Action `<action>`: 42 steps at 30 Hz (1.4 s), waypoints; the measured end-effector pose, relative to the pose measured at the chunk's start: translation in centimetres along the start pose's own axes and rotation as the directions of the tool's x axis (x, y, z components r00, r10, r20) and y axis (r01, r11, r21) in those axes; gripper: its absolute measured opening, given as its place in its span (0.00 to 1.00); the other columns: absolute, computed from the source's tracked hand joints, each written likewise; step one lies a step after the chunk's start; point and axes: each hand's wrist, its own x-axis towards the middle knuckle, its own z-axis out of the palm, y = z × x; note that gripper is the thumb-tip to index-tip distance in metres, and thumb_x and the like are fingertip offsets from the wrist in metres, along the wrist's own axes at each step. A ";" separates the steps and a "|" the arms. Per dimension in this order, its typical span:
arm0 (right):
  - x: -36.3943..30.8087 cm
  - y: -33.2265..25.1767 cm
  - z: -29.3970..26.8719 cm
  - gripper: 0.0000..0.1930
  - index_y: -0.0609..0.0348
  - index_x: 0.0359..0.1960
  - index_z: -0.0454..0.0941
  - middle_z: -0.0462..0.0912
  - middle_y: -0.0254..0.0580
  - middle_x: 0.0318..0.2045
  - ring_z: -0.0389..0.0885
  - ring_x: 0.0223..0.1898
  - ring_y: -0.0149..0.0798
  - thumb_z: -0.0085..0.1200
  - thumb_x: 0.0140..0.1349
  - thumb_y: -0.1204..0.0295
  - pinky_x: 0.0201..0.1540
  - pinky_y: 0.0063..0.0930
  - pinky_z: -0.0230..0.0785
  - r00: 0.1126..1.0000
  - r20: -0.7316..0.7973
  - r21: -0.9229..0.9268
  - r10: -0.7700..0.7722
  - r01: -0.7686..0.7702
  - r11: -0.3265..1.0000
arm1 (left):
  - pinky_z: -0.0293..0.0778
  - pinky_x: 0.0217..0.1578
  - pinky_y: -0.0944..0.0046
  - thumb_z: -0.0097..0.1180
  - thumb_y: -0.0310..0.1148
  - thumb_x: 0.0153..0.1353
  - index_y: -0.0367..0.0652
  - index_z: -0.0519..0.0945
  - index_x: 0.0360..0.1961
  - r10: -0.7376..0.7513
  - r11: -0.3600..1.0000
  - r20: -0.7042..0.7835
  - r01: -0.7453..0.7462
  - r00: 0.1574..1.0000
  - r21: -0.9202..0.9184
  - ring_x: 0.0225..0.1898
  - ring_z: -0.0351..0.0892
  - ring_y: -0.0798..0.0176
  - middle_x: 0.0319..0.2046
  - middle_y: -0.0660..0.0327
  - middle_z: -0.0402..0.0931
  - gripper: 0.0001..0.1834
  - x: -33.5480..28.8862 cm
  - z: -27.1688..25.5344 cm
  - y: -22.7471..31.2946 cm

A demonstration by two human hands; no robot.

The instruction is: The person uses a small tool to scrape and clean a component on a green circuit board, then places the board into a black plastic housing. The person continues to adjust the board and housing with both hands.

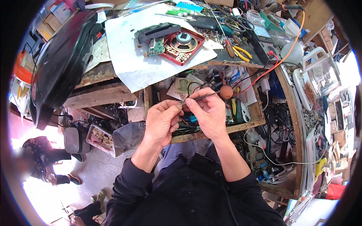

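Observation:
Above an open drawer (241, 128), my two hands meet fingertip to fingertip. My right hand (209, 115) is closed round a slim dark metal tool (207, 96), whose tip points at the left fingers. Beside the tool's other end is a round orange-brown bulb (226, 92); I cannot tell whether they touch. My left hand (162, 120) pinches something small, mostly hidden between thumb and fingers. On the bench beyond, a white sheet (128, 71) carries an opened red device housing with a speaker (184, 41), a green circuit board (156, 48) and a dark grey casing part (156, 32).
Yellow-handled pliers (242, 53) and screwdrivers lie right of the sheet, near a multimeter (262, 33). An orange-red cable (290, 49) hangs across the right side. A large black casing (62, 64) leans at the left. Other people (41, 158) sit at the lower left.

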 end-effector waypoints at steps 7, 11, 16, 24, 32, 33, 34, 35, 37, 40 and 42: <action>0.0 -0.1 0.0 0.06 0.66 0.41 0.75 0.82 0.36 0.34 0.82 0.35 0.25 0.58 0.66 0.81 0.40 0.19 0.77 1.000 0.002 -0.006 -0.002 0.002 1.000 | 0.57 0.14 0.76 0.56 0.24 0.64 0.35 0.78 0.37 0.001 1.000 -0.008 -0.001 1.000 -0.002 0.17 0.64 0.79 0.27 0.63 0.78 0.03 -0.1 0.1 0.1; 0.0 -0.1 0.0 0.06 0.66 0.41 0.75 0.82 0.37 0.34 0.82 0.35 0.25 0.58 0.66 0.80 0.39 0.19 0.77 1.000 0.000 -0.011 -0.004 0.004 1.000 | 0.56 0.14 0.76 0.56 0.23 0.64 0.35 0.78 0.38 0.002 1.000 -0.004 -0.003 1.000 -0.006 0.17 0.64 0.79 0.27 0.63 0.78 0.03 -0.1 0.2 0.1; 0.0 -0.3 0.2 0.06 0.67 0.41 0.75 0.82 0.38 0.34 0.83 0.35 0.26 0.58 0.66 0.79 0.40 0.19 0.77 1.000 -0.026 0.038 -0.017 0.018 0.999 | 0.57 0.14 0.77 0.56 0.24 0.64 0.36 0.78 0.36 -0.007 1.000 0.002 0.007 1.000 -0.012 0.17 0.64 0.79 0.27 0.63 0.77 0.03 0.0 0.0 0.0; -0.1 0.1 -0.1 0.07 0.67 0.41 0.75 0.82 0.38 0.35 0.82 0.36 0.26 0.59 0.67 0.78 0.41 0.19 0.77 1.000 -0.009 0.016 -0.024 0.024 1.000 | 0.58 0.14 0.76 0.56 0.25 0.65 0.36 0.78 0.36 -0.033 0.998 0.013 0.034 0.999 -0.043 0.17 0.64 0.78 0.27 0.63 0.77 0.03 0.1 -0.2 0.2; -0.2 0.0 0.0 0.07 0.67 0.41 0.75 0.82 0.38 0.34 0.83 0.36 0.26 0.59 0.67 0.78 0.41 0.19 0.77 1.000 -0.003 0.005 -0.014 0.014 1.000 | 0.58 0.14 0.76 0.56 0.25 0.65 0.36 0.78 0.38 -0.035 0.999 0.014 0.035 0.999 -0.040 0.17 0.64 0.78 0.27 0.63 0.77 0.03 0.2 -0.3 0.0; -0.1 0.0 0.1 0.07 0.67 0.41 0.75 0.82 0.38 0.34 0.83 0.36 0.26 0.59 0.67 0.78 0.41 0.19 0.77 1.000 -0.005 0.013 -0.016 0.016 1.000 | 0.58 0.14 0.76 0.56 0.25 0.65 0.36 0.78 0.37 -0.036 0.999 0.015 0.036 0.999 -0.038 0.17 0.64 0.78 0.27 0.63 0.77 0.03 0.2 -0.3 0.0; -0.1 0.0 0.1 0.07 0.67 0.42 0.75 0.82 0.38 0.34 0.83 0.36 0.26 0.59 0.67 0.78 0.41 0.19 0.77 1.000 -0.007 0.022 -0.017 0.018 1.000 | 0.58 0.14 0.76 0.56 0.25 0.65 0.36 0.78 0.37 -0.036 0.999 0.016 0.037 0.999 -0.035 0.17 0.64 0.78 0.27 0.63 0.77 0.03 0.2 -0.3 0.1; -0.1 0.0 0.1 0.07 0.67 0.42 0.75 0.82 0.38 0.34 0.83 0.36 0.26 0.59 0.67 0.78 0.41 0.19 0.77 1.000 -0.004 0.032 -0.021 0.021 0.999 | 0.58 0.14 0.76 0.56 0.25 0.65 0.36 0.78 0.37 -0.037 0.999 0.017 0.037 0.999 -0.032 0.17 0.64 0.78 0.27 0.63 0.77 0.03 0.2 -0.3 0.1; -0.1 0.2 0.0 0.07 0.68 0.42 0.75 0.82 0.39 0.35 0.83 0.36 0.26 0.58 0.67 0.79 0.41 0.19 0.77 1.000 0.003 0.051 -0.028 0.028 0.998 | 0.58 0.14 0.76 0.56 0.25 0.65 0.36 0.78 0.37 -0.037 0.998 0.019 0.037 0.999 -0.042 0.17 0.64 0.78 0.27 0.63 0.77 0.04 0.1 -0.3 0.1; -0.2 0.1 0.0 0.06 0.68 0.42 0.75 0.82 0.39 0.35 0.83 0.36 0.27 0.58 0.67 0.79 0.41 0.19 0.77 1.000 -0.003 0.050 -0.023 0.023 0.998 | 0.58 0.14 0.76 0.56 0.26 0.65 0.36 0.78 0.37 -0.041 0.998 0.018 0.042 0.999 -0.050 0.17 0.64 0.78 0.27 0.63 0.77 0.04 0.1 -0.3 0.1; -0.2 0.1 0.0 0.06 0.68 0.42 0.75 0.82 0.39 0.35 0.83 0.36 0.27 0.58 0.67 0.79 0.41 0.19 0.77 1.000 0.000 0.051 -0.023 0.023 0.998 | 0.58 0.14 0.76 0.56 0.26 0.65 0.36 0.78 0.37 -0.045 0.998 0.018 0.046 0.999 -0.052 0.17 0.64 0.78 0.26 0.63 0.77 0.04 0.1 -0.3 0.2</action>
